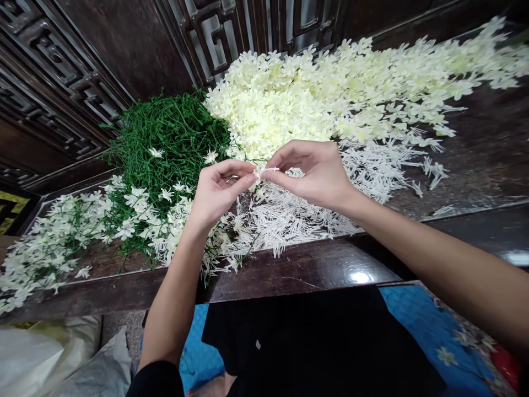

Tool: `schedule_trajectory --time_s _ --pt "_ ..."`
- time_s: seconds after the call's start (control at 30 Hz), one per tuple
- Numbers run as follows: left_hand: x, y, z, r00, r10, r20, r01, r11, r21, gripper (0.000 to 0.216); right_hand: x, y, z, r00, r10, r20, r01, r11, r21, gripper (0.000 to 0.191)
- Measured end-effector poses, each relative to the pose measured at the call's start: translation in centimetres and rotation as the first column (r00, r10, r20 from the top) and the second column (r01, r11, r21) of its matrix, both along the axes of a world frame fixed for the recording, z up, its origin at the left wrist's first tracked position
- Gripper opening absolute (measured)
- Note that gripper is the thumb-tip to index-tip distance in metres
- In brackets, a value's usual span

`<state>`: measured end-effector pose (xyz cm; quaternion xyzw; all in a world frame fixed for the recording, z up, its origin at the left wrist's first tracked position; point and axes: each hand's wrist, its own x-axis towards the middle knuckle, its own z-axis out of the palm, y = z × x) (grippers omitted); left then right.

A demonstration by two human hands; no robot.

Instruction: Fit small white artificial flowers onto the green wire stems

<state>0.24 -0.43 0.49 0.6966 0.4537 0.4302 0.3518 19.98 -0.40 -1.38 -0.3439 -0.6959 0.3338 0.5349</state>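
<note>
In front of me my left hand (219, 190) is closed in a pinch on a small white artificial flower (258, 175). My right hand (314, 170) meets it fingertip to fingertip, pinching a thin white stamen piece (271, 169) at the flower. Fingers partly hide where the two parts touch. Beneath the hands lies a heap of white plastic stamen pieces (285, 223). Behind them is a large pile of cream-white flower heads (285, 99). Green plastic stems (165, 138) are bunched to the left, with assembled white flowers (61, 231) on green stems spread further left.
Everything lies on a dark wooden bench (314, 264) backed by a carved lattice panel (215, 33). Pale plastic sacks (37, 358) stand at lower left. A blue cover (417, 325) and a red object (505, 364) show below the bench edge.
</note>
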Motion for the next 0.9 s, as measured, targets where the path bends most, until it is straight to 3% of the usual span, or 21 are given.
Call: schedule_trajectory --time_s 0.1,0.27,0.47,0.67,0.9 --pt "-0.1 0.0 0.0 0.999 0.032 -0.029 -0.032 0.999 0.006 0.014 0.4 0.4 0.0 0.993 -0.042 0.11 0.039 0.999 0.028 0.012" --pt "-0.2 0.2 -0.1 0.999 0.053 -0.012 -0.053 0.999 0.0 0.015 0.5 0.9 -0.7 0.932 -0.031 0.361 -0.02 0.991 0.135 0.041" --pt "0.1 0.1 0.0 1.0 0.023 -0.006 -0.023 0.999 -0.032 0.012 0.2 0.6 -0.9 0.941 -0.039 0.336 -0.015 0.987 0.157 0.02" --pt "-0.1 0.2 -0.1 1.0 0.005 -0.03 -0.006 0.999 -0.037 0.012 0.3 0.4 -0.6 0.948 0.0 0.317 -0.033 0.995 0.097 0.016" --pt "-0.2 0.2 -0.2 0.999 -0.036 -0.006 0.036 0.999 -0.023 0.01 0.2 0.4 -0.6 0.955 -0.026 0.295 -0.019 0.988 0.15 0.017"
